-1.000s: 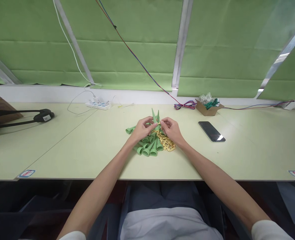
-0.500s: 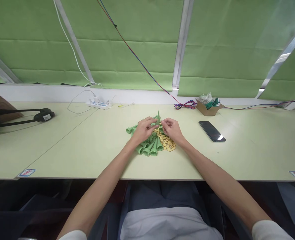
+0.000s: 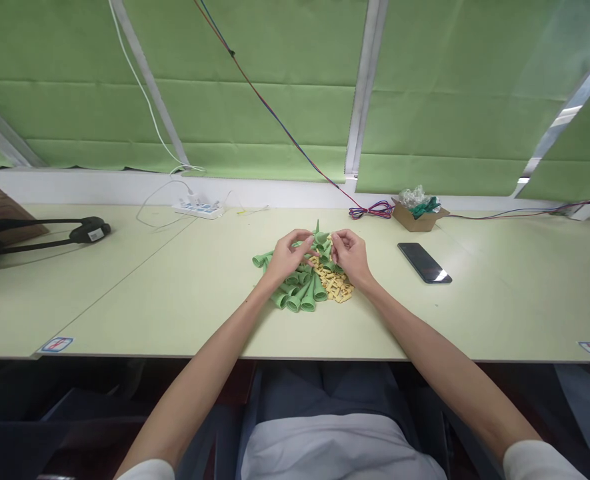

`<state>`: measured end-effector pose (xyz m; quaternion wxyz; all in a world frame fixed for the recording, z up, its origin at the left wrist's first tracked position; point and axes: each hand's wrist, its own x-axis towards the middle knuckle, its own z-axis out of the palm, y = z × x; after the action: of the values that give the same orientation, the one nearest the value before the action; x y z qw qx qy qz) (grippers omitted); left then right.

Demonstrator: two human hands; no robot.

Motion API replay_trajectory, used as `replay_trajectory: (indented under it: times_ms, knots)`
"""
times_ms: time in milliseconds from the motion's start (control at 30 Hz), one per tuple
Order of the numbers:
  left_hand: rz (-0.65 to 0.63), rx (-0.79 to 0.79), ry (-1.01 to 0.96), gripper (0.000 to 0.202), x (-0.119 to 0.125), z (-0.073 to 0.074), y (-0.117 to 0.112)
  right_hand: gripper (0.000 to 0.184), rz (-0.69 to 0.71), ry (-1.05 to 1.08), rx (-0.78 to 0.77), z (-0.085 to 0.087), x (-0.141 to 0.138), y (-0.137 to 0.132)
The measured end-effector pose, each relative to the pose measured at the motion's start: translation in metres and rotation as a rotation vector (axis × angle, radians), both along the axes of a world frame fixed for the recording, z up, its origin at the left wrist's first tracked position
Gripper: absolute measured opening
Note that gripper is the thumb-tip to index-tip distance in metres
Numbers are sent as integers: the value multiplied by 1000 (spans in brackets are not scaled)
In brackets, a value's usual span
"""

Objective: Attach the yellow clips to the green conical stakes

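Note:
My left hand (image 3: 291, 257) is over the left side of a pile of green cone-shaped pieces (image 3: 295, 301), its fingers apart and curved. My right hand (image 3: 351, 256) is pinched at the pile's far right side, with a bit of a small yellow piece (image 3: 331, 240) showing at the fingertips. A green cone (image 3: 321, 237) lies between the fingertips of both hands; whether either touches it is hard to make out. Under and beside my right hand spread many small flat yellow pieces (image 3: 337, 288), close against the cones.
A black phone (image 3: 425, 263) lies to the right. Behind it stands a small cardboard box (image 3: 419, 217) with clear and green plastic, beside a coiled red-blue cable (image 3: 371, 210). A white power strip (image 3: 199, 208) sits at the back left, and a black strapped object (image 3: 89, 231) at far left.
The green cone that my left hand held upright is no longer in its fingers, which have parted. My right hand has shifted slightly right and stays pinched.

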<state>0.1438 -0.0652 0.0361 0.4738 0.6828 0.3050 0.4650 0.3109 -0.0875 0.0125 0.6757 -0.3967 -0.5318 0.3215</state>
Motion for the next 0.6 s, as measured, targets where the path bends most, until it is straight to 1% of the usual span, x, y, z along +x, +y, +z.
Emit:
replay_trajectory:
  times_ms: [133, 233, 367, 500, 600]
  knots:
    - [-76, -284, -104, 38, -1, 4, 4, 32, 19, -26, 2, 0, 0, 0]
    - [-102, -404, -114, 36, -3, 4, 6, 33, 42, -45, 26, 1, 0, -1]
    - [-134, -472, -109, 35, -3, 3, 8, 30, 60, -62, 69, 1, -1, -2]
    - [-271, -488, -87, 41, -5, 0, 9, 29, 80, -105, 87, -1, -3, -3]
    - [-322, -494, -93, 35, -6, -1, 9, 29, 87, -155, 90, -1, -3, -4]
